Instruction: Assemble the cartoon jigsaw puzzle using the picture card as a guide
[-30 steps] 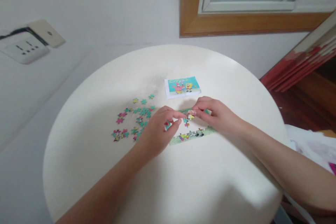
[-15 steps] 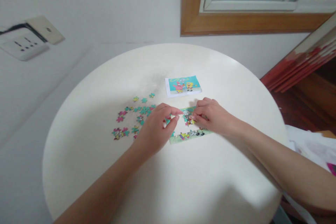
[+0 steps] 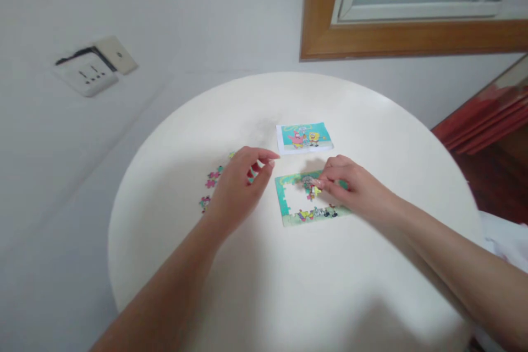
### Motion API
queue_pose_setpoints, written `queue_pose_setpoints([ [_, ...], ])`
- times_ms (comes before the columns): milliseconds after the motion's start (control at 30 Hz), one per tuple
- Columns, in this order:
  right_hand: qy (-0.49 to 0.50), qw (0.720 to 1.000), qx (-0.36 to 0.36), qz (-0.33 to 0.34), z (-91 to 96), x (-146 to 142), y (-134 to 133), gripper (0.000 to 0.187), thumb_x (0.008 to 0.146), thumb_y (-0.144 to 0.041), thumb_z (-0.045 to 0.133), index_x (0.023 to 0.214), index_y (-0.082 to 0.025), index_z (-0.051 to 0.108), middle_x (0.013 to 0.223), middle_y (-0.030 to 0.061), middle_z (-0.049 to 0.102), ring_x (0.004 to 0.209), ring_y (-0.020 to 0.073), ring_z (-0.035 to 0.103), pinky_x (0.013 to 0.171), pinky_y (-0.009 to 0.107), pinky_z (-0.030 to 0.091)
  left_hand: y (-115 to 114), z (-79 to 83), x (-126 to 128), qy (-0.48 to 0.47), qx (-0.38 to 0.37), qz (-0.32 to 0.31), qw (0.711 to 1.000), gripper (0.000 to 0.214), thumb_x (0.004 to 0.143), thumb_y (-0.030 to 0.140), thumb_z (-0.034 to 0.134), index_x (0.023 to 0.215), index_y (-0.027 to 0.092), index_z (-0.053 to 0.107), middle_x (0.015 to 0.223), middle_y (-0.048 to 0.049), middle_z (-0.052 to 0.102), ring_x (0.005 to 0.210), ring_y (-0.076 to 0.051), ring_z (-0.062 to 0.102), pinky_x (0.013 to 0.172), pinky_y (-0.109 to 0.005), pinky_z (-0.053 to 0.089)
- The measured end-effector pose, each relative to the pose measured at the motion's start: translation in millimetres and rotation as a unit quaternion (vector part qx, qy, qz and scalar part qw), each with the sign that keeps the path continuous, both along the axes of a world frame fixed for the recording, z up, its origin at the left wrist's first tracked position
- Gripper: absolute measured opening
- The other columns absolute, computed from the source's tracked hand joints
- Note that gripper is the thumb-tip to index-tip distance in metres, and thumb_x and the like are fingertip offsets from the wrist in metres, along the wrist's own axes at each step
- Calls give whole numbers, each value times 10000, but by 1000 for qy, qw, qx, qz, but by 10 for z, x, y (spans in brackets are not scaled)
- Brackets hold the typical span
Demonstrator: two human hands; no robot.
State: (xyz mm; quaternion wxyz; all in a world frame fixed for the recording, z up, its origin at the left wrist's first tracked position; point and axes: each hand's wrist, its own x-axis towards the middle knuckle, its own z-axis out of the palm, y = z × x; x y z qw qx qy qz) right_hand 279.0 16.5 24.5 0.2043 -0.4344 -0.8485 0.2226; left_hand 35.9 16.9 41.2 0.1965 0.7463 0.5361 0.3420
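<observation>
A partly built jigsaw frame (image 3: 289, 206) with a green and teal border lies on the round white table (image 3: 289, 286). My right hand (image 3: 355, 192) rests on its right part, fingertips pressed on a small yellow piece (image 3: 315, 191) inside the frame. My left hand (image 3: 237, 190) hovers over the loose pieces (image 3: 211, 181) to the left of the frame, fingers curled with thumb and forefinger apart; nothing shows between them. Most of the loose pieces are hidden under this hand.
A small cartoon reference picture (image 3: 304, 137) lies beyond the frame. A wall socket (image 3: 88, 72) sits on the white wall at the left. A wooden window frame (image 3: 371, 38) is at the upper right, red-brown furniture (image 3: 490, 121) at the right.
My left hand has left the frame's left edge and moved left over the loose pieces. My right hand has lowered its piece onto the puzzle. The view has shifted left.
</observation>
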Motion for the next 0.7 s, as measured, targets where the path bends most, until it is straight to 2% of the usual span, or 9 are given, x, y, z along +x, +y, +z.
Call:
queue_pose_setpoints([
  [67,52,999,2,10,26,-26,-47,290,957,-298,501,745,-186,665,718,42,553,792,185,513,766,323,397,-29,-23,24,0,-22,-34,999,207,916,290,491,1006,189,648,920,-34,643,727,-136,561,626,-248,446],
  [167,103,995,10,5,48,-55,-108,303,964,-333,499,748,-200,665,699,35,542,758,179,514,730,315,406,-123,-117,160,16,-66,-162,984,181,924,295,509,960,191,652,890,-26,663,745,-140,575,690,-269,448],
  [200,112,994,6,1,50,-60,-120,314,966,-348,497,742,-201,661,698,35,540,749,177,515,718,311,408,-155,-147,212,23,-66,-181,981,171,921,311,533,930,188,651,868,-26,657,772,-148,576,709,-277,444],
  [333,125,992,-22,0,46,-61,-133,340,956,-412,511,738,-204,670,713,38,551,741,173,527,688,305,416,-240,-198,339,7,-61,-173,983,194,906,318,585,768,185,617,744,6,619,706,-132,542,669,-271,412],
  [533,121,991,-52,5,46,-47,-125,377,955,-461,494,765,-211,702,716,40,553,718,174,533,666,314,424,-243,-207,341,-64,-106,-161,979,181,921,296,531,854,185,658,734,2,641,648,-115,532,595,-248,403],
  [633,119,992,-49,2,42,-19,-119,362,961,-449,484,803,-223,718,726,43,569,729,178,546,678,316,433,-183,-139,238,-22,-87,-148,985,200,920,292,514,833,188,661,731,-4,644,657,-122,543,607,-253,408],
  [700,120,992,-43,-13,42,3,-110,351,956,-450,490,812,-229,723,739,49,583,729,181,553,657,313,429,-122,-17,60,42,-54,-126,990,212,916,281,506,794,185,651,735,-9,644,682,-131,554,635,-260,411],
])
